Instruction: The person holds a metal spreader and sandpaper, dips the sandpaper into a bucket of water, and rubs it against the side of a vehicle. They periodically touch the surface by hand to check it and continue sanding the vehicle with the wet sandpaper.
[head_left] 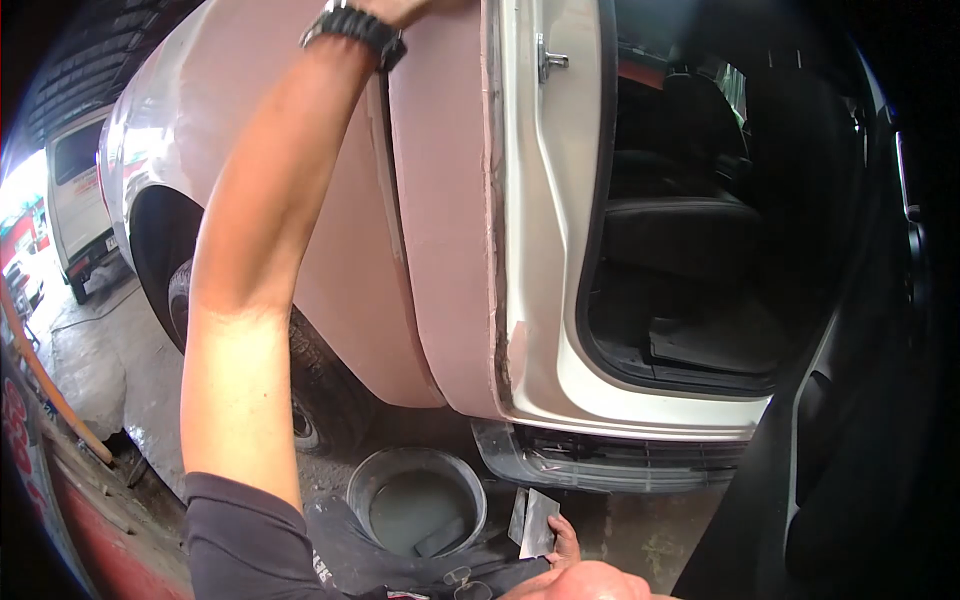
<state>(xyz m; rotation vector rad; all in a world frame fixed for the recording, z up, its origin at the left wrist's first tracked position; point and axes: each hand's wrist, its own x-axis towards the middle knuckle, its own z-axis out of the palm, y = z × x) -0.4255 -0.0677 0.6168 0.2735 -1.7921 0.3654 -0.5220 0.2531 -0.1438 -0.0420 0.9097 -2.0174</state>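
At the bottom middle, the right hand (566, 541) pinches flat grey pieces (539, 523). The left hand (400, 8), near the pink car panel (445, 240), runs off the top edge; I can't tell its grip. A bucket (418, 453) sits left of the pieces, open floor (645, 535) right.

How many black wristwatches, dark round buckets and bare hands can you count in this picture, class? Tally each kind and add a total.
Black wristwatch: 1
Dark round bucket: 1
Bare hands: 2 (left hand, mostly cut off; right hand, holding grey flat material)
Total: 4
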